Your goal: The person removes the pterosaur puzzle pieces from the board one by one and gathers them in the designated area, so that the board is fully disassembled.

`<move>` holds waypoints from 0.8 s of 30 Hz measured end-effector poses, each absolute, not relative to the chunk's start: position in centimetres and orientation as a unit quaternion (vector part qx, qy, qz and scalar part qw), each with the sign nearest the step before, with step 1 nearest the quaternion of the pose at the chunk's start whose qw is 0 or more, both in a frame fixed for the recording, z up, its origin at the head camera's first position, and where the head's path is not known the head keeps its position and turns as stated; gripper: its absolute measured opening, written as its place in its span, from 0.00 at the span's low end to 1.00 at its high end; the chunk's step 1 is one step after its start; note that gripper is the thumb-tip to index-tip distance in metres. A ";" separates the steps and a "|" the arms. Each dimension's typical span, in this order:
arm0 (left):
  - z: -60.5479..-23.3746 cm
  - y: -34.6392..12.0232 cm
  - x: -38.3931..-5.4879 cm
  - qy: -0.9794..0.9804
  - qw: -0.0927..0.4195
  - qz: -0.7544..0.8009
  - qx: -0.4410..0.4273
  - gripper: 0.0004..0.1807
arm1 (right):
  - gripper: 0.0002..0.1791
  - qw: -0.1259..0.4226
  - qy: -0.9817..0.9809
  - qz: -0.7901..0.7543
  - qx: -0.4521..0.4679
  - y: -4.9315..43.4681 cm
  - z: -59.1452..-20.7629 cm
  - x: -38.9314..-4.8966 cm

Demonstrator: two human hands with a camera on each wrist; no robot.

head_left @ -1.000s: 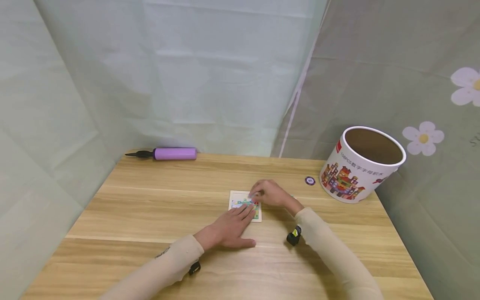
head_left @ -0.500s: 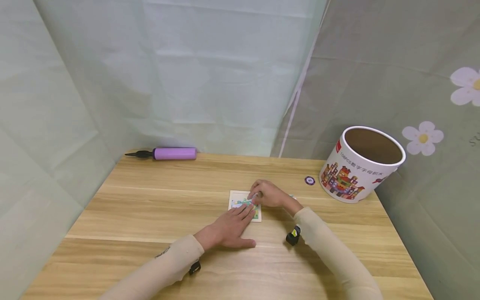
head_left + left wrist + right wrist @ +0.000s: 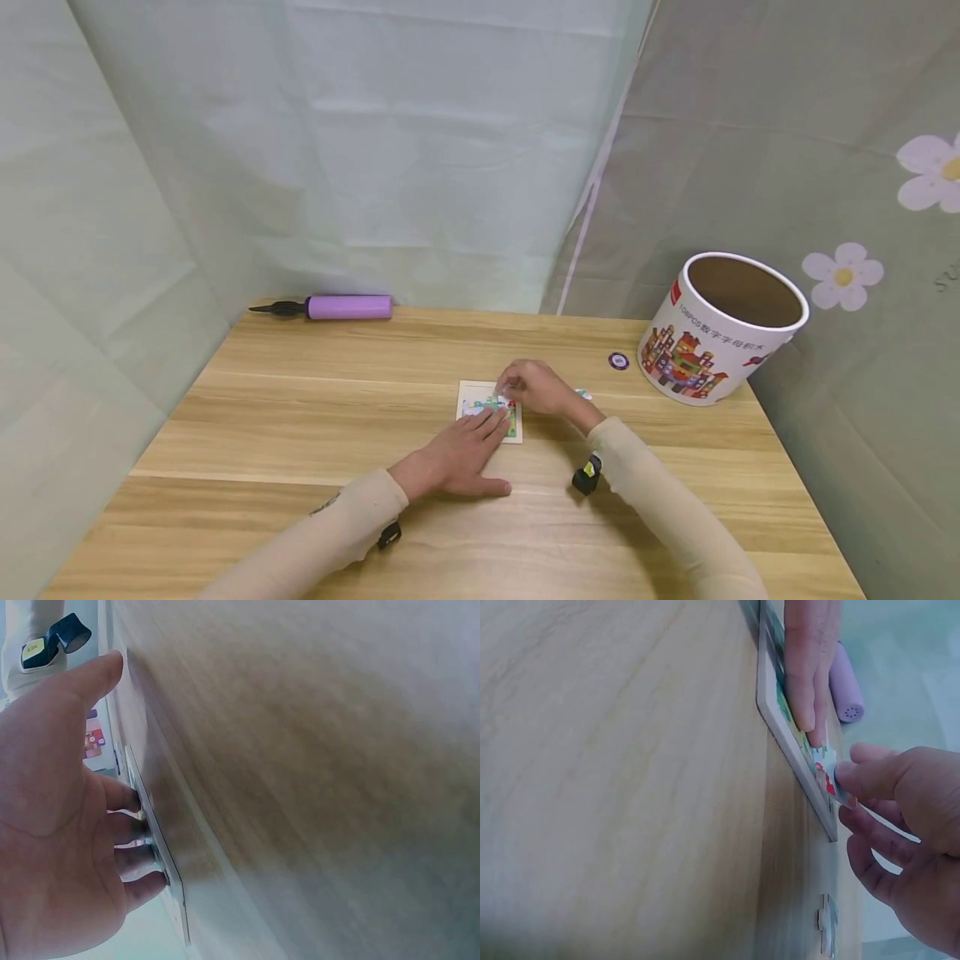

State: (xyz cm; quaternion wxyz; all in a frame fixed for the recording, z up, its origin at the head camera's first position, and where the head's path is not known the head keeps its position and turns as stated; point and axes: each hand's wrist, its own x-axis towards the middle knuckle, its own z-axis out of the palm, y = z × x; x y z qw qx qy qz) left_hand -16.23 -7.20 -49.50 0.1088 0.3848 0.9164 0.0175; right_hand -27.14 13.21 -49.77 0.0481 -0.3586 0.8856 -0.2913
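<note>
A small jigsaw puzzle tray (image 3: 470, 392) with a pale frame and a colourful picture lies flat on the table. My left hand (image 3: 465, 454) rests its straight fingers on the picture, thumb spread to the side on the wood. In the left wrist view the fingertips (image 3: 156, 881) touch the tray's surface. At the tray's far right corner, my right hand (image 3: 542, 387) pinches a jigsaw piece (image 3: 826, 778) between thumb and fingers. This piece, white with red, tilts up from the tray. Fingers hide part of the picture.
Another jigsaw piece (image 3: 827, 926) lies on the table right of the tray, partly behind the right wrist in the head view. A round purple disc (image 3: 618, 361) lies near a large white bucket (image 3: 697, 350). A purple hand pump (image 3: 348, 307) lies along the back edge.
The right hand's fingers have shifted slightly at the tray's corner, with the jigsaw piece still pinched; more red of the picture shows beneath them. The left hand has stayed in place.
</note>
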 end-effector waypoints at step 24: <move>-49.4 -7.3 -16.1 0.915 0.100 0.042 0.388 0.54 | 0.06 0.060 0.890 -0.354 -0.281 15.8 -47.2 -27.0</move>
